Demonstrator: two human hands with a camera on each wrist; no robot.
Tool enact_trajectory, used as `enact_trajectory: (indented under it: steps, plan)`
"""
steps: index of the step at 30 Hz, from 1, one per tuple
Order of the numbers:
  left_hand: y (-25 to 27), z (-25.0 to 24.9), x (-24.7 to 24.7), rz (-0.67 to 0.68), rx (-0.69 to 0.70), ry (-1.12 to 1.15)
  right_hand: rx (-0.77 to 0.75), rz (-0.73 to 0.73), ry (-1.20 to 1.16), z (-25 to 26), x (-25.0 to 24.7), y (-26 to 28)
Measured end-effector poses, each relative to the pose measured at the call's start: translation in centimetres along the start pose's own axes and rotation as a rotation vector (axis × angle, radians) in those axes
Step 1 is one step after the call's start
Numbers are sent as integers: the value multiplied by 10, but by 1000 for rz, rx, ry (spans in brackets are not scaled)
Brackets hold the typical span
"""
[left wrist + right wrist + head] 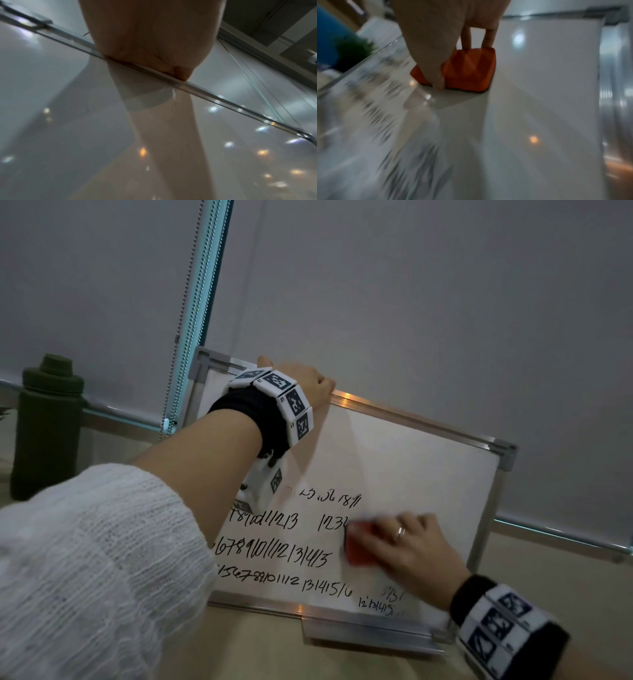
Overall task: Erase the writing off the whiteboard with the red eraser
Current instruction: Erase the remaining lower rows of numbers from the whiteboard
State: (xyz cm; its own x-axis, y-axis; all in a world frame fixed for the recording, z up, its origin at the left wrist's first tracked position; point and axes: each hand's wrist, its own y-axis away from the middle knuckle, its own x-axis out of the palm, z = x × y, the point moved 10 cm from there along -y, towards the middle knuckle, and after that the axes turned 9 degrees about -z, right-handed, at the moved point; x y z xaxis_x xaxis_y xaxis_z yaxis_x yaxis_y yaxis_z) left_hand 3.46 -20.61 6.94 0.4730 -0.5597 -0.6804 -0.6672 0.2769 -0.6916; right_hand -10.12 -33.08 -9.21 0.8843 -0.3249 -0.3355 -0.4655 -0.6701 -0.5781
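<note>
The red eraser point(360, 546) lies flat against the whiteboard point(404, 460), right of the black handwritten numbers point(274, 556). My right hand point(411, 549) grips it with curled fingers. My left hand point(308, 385) curls over the board's top edge.

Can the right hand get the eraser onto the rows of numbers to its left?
Probably yes: the right hand holds the eraser flat on the whiteboard, the numbers alongside, nothing between.

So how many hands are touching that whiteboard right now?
2. The left hand grips the whiteboard along its top edge, and the right hand presses the red eraser against its face, beside the rows of writing.
</note>
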Motion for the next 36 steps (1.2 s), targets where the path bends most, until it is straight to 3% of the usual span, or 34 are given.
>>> enact_trajectory:
  steps: [3, 6, 8, 12, 15, 17, 20, 23, 25, 28, 31, 33, 36]
  plan:
    - [-2, 1, 1, 2, -6, 19, 365, -100, -8, -66, -21, -35]
    - [-2, 1, 2, 16, 2, 17, 518, -118, -37, -77, -24, -37]
    - [-3, 2, 3, 25, -6, 19, 451, -114, -66, -50, -17, -24]
    - [-4, 3, 4, 13, -22, 39, -2, 95, -85, 39, 14, 23]
    - [-2, 1, 0, 0, -7, 28, -140, 144, -72, 45, 14, 24]
    - [-2, 1, 1, 9, -6, 21, 2, 49, -25, 10, 0, -3]
    - [-3, 3, 3, 18, -10, 19, 414, -95, -52, -62, -21, -36]
    - [-4, 1, 5, 26, -4, -4, 556, -127, -72, -69, -20, -37]
    - [-3, 1, 5, 33, -9, -14, 475, -109, -97, -38, -11, -26]
    - [-4, 1, 5, 31, -13, 1, 155, 62, -126, 27, 10, 4]
    - [-3, -1, 2, 15, -5, 14, -6, 118, -122, 40, 16, 14]
    - [-2, -1, 1, 12, 5, 4, 111, -1, -120, 10, 5, -2]
    - [-2, -1, 3, 27, 10, -8, 538, -208, -172, -64, -16, -26]
